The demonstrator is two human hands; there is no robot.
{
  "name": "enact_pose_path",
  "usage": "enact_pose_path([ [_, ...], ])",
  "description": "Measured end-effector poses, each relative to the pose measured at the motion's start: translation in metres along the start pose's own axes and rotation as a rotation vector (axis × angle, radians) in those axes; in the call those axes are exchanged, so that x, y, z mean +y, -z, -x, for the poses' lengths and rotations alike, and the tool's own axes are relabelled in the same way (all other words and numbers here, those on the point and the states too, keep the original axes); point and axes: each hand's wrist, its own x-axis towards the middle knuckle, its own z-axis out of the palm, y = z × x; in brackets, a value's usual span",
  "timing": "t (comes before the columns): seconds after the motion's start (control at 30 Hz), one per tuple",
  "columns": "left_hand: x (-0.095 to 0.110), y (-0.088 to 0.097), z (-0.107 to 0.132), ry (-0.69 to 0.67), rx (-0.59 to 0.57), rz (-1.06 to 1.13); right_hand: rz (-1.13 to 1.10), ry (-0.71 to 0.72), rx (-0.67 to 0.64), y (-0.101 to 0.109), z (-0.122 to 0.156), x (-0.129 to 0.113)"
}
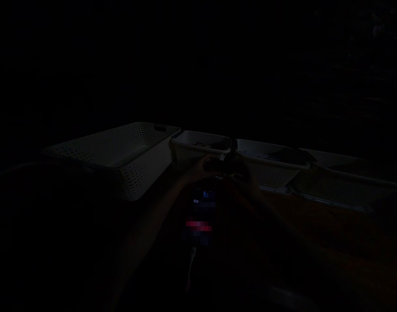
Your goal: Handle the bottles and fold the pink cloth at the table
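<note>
The scene is very dark, and the hands show mostly as dim outlines. My left hand (205,164) reaches forward in the middle, its fingers curled at a small dark object (219,166) whose kind I cannot make out. From the other side, my right hand (245,173) closes in on the same object, its fingers bent and largely in shadow. Just beyond the hands is a small white bin (198,151) with some things inside, too dim to name. Nearer to me, between my forearms, lies a phone (200,216) with its screen lit and a cable (191,262) plugged into its lower end.
A large white basket (146,173) with perforated walls stands at the left. To the right are a second white bin (273,171) with dim contents and a third bin (341,186). They stand on a brownish table (331,229). The background is black.
</note>
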Motion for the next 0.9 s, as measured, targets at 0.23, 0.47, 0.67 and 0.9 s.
enact_pose_path([
  [0.23,-0.0017,-0.0008,-0.0021,-0.02,0.019,-0.021,-0.009,0.024,-0.021,0.0009,0.0009,0.001],
  [0.47,-0.0023,-0.0006,-0.0026,-0.011,0.023,-0.026,-0.016,0.026,-0.01,0.0005,0.0008,0.0004],
  [0.67,-0.0017,-0.001,-0.0028,-0.001,0.032,-0.016,-0.029,0.052,-0.042,0.0009,0.0016,-0.0011],
  [0.9,-0.0006,-0.0012,-0.0031,0.012,0.033,-0.009,0.007,0.066,-0.04,0.0018,0.0016,0.0018],
])
